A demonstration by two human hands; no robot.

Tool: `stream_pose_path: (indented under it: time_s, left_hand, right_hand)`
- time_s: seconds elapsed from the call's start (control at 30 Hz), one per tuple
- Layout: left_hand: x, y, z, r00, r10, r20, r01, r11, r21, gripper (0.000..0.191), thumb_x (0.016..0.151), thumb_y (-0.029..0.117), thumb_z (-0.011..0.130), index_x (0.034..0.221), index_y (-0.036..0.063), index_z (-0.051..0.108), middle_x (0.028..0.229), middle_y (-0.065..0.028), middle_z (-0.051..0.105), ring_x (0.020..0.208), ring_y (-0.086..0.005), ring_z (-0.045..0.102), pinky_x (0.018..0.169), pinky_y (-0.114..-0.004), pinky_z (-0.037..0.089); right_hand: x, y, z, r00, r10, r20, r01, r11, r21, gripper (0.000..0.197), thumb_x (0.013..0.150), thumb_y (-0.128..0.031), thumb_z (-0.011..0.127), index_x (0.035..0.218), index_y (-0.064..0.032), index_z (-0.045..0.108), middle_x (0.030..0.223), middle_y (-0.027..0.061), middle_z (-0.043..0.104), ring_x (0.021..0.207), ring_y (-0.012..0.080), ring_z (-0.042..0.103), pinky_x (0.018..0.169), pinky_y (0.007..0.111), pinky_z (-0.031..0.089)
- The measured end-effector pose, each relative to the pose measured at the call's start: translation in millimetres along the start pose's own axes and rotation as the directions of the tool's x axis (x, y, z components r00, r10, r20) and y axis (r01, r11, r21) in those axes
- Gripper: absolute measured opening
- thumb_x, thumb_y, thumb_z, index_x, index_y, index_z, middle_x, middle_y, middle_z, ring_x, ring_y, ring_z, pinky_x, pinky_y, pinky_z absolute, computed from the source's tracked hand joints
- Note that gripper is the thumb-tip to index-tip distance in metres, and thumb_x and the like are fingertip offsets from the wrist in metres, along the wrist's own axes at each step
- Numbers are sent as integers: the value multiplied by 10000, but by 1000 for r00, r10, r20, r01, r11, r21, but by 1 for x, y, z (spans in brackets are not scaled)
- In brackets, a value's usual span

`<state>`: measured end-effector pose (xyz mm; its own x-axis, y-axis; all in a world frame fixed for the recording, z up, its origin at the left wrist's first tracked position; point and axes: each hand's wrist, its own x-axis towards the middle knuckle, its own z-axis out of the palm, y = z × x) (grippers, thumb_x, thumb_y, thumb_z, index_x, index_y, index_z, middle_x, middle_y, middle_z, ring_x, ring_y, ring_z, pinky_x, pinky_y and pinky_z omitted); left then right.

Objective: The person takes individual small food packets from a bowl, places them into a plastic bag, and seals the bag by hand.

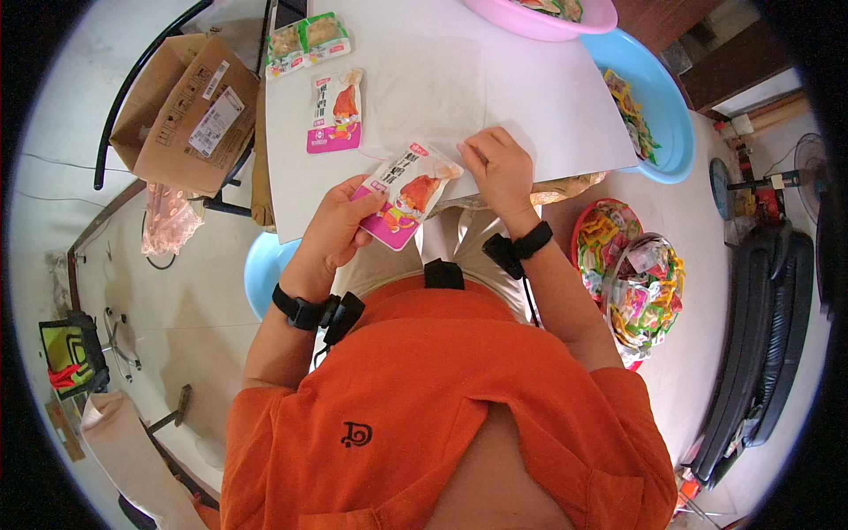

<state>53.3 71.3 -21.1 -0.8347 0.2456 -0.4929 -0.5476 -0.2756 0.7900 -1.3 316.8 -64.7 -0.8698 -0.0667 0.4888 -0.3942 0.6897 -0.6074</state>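
Note:
My left hand (344, 222) holds a white and magenta snack pouch (414, 192) by its lower left part, above the table's near edge. Just right of the pouch's top corner is my right hand (500, 172), its fingers curled and thumb near the index finger; whether it pinches anything small is not clear. A matching snack pouch (336, 112) lies flat on the white table (563, 106), beyond my left hand. Farther back lie joined green and white snack packets (308, 43). A clear plastic bag (430, 93) rests flat at the table's middle.
At the back stands a pink basin (550, 23) with packets. A blue basin (669, 126) with packets adjoins the table's right side. Filled snack containers (642, 291) are at lower right. An open cardboard box (192, 112) stands left, another blue basin (268, 265) below the table's left corner.

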Motion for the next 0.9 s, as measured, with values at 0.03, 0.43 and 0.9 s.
stream_pose_path:
  time_s: [0.03,0.43,0.9]
  left_hand:
    - [1,0,1,1000,0,0,0,1000,0,329,918,96,579,1219,-26,527,852,-78,663,494,-39,520,352,-152,325]
    - [23,-10,11,967,206,-153,-243,927,-285,459,876,-13,578,1321,14,466,1008,-97,640,723,-145,627,558,-214,466]
    - [26,45,28,846,480,231,-80,-313,946,724,679,238,808,1312,100,484,1246,-178,544,1035,-344,603,790,-406,513]
  right_hand:
    - [0,0,0,1000,-6,-3,6,1000,1,145,821,-222,691,803,-79,671,819,68,630,713,269,622,619,368,502]
    - [-3,-1,0,997,-74,-4,74,997,-18,106,822,-186,690,828,-82,673,853,72,634,731,273,623,627,371,505]
    - [-2,-1,-1,995,-104,1,104,994,-38,98,814,-178,682,818,-82,663,835,72,623,742,271,621,641,368,508]
